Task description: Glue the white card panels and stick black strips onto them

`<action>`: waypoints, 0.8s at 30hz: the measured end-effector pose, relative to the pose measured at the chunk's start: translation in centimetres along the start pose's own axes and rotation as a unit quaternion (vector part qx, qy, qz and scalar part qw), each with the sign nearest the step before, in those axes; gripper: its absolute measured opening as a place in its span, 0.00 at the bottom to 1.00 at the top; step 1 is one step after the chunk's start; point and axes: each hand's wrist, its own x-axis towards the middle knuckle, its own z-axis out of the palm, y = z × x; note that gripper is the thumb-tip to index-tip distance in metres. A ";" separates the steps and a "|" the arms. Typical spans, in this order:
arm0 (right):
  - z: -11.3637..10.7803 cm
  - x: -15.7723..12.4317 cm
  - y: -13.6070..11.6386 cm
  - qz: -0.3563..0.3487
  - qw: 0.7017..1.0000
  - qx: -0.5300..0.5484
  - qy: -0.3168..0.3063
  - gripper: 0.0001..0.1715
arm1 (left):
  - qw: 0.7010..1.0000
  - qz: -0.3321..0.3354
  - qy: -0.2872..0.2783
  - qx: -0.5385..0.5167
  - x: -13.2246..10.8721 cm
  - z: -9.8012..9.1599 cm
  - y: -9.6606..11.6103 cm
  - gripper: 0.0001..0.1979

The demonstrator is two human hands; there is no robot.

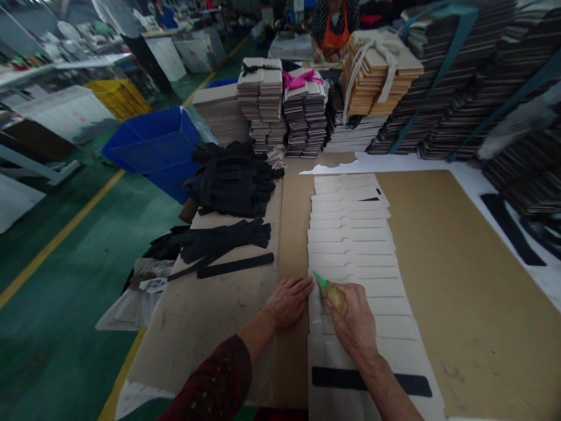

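My right hand is closed around a small glue bottle with a green nozzle, its tip touching the left edge of a white card piece. A row of overlapping white card pieces runs away from me down the brown board. My left hand lies flat, fingers out, on the board just left of the cards. One black strip is stuck across the nearest white piece by my right forearm.
Piles of black strips lie on the left of the table. Bundled stacks of card stand at the back, tall dark stacks at right. A blue bin sits on the green floor. A person in an orange apron works at the far end.
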 end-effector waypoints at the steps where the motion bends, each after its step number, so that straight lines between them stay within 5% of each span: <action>1: -0.2 0.0 0.0 -0.004 1.000 -0.011 -0.004 0.15 | 1.000 0.001 0.000 0.001 0.0 0.0 0.0 0.26; 11: -0.5 -0.1 -1.2 -0.009 0.997 -0.073 -0.024 0.17 | 1.000 0.005 0.000 -0.005 0.1 0.1 -0.1 0.25; 18: -2.2 -0.2 0.9 0.054 0.991 -0.122 0.022 0.16 | 1.000 0.005 -0.002 -0.006 0.1 0.3 -0.3 0.25; 24: -2.0 -0.3 0.7 0.023 0.994 -0.110 -0.017 0.15 | 1.000 0.009 0.001 -0.005 0.2 0.3 -0.4 0.25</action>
